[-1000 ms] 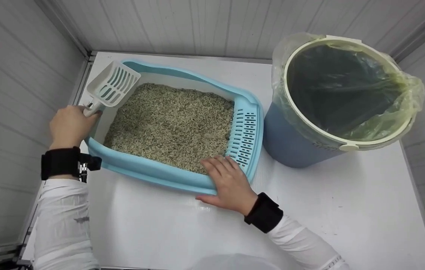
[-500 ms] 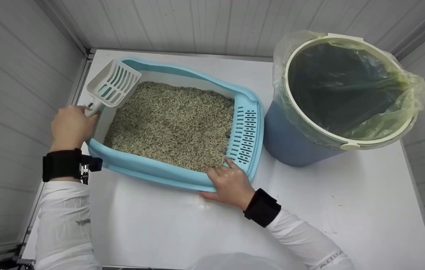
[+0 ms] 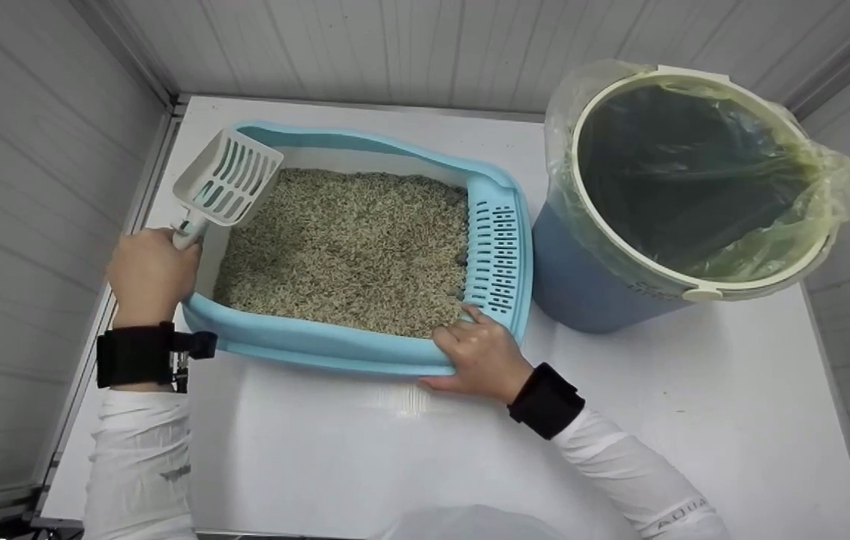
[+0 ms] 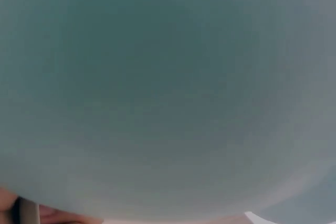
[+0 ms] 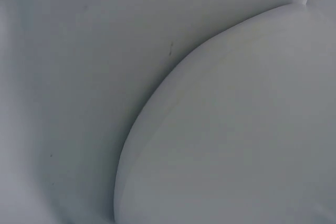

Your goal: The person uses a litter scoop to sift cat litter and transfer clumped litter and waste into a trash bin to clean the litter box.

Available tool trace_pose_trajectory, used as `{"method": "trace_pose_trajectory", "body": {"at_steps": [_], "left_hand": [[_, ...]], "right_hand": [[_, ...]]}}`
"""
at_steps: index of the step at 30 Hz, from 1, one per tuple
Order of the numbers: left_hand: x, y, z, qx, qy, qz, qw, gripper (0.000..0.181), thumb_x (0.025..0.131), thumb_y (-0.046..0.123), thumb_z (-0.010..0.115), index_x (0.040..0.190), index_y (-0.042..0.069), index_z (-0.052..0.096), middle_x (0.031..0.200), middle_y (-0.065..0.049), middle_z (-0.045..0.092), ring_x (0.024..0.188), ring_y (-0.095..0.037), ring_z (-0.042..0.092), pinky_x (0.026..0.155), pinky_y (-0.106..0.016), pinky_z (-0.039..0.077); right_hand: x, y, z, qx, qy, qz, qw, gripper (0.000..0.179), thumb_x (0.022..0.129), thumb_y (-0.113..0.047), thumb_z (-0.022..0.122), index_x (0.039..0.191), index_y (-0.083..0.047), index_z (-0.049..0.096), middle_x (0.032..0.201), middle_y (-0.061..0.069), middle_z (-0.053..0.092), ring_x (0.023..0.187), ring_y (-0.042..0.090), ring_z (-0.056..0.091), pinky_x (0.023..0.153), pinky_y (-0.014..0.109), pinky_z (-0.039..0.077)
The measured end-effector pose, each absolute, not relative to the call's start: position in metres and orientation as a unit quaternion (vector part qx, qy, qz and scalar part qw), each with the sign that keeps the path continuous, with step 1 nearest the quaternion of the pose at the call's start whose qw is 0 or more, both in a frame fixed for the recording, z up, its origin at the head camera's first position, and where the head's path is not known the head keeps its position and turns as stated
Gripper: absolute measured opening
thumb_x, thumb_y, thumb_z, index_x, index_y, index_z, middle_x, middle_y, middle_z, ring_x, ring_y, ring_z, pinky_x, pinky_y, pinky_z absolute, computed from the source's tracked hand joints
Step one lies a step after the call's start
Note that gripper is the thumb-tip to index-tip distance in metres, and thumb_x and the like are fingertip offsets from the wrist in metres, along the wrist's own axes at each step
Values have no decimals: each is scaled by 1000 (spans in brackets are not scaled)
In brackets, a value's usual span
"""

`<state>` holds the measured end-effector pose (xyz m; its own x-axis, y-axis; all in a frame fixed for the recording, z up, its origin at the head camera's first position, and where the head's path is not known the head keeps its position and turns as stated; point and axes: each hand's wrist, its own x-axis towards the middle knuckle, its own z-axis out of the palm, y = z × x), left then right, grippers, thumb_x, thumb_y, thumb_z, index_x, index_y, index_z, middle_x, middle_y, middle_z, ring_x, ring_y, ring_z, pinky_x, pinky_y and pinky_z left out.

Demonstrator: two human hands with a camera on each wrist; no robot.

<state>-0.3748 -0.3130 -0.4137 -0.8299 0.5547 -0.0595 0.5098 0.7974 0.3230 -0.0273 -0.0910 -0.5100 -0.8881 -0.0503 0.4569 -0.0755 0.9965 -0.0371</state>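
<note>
My left hand grips the handle of a pale grey litter scoop at the left side of a blue litter box. The scoop's slotted head faces up over the box's back left corner. Sand-coloured pellet litter fills the box. My right hand holds the front rim near the right corner, fingers over the edge and thumb outside below it. A blurred blue-green surface fills most of the left wrist view, with a bit of fingers at lower left. No hand shows in the right wrist view.
A blue bin with a cream rim and a yellowish plastic liner stands close to the box's right side. Both are on a white table, with grey panel walls at the back and sides.
My right hand's spread fingers have curled over the rim. The box has turned slightly anticlockwise, its left end shifting towards me. My left hand and the scoop have come nearer with it.
</note>
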Motion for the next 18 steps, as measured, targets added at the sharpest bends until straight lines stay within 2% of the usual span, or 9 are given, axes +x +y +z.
{"method": "trace_pose_trajectory", "body": {"at_steps": [4,11,14,18], "left_hand": [[-374,-314,-415,300,940,150,55,33,90,25,53,73,-2,61,70,-23,59,65,-42,56,50,-51,38],[-370,-316,-413,303,940,145,60,34,90,26,52,70,-1,60,66,-23,59,60,-42,56,43,-46,37],[-370,-314,-413,313,938,145,18,34,90,26,51,74,-2,62,70,-23,58,60,-42,55,45,-49,37],[-359,-305,-406,344,928,128,-59,46,88,40,62,81,-5,62,81,-24,55,55,-40,53,45,-51,39]], "right_hand": [[-26,-90,-510,32,-971,29,235,56,64,-64,73,80,-15,53,59,-6,56,55,13,58,92,43,48],[-25,-89,-510,31,-970,32,240,57,63,-63,75,77,-14,50,56,-6,49,53,14,55,92,42,48],[-24,-91,-509,25,-973,37,226,59,65,-65,73,85,-13,55,66,-4,60,64,16,61,96,43,45],[-16,-92,-506,22,-968,84,237,58,74,-58,70,105,-10,60,96,3,67,97,23,63,104,46,36]]}}
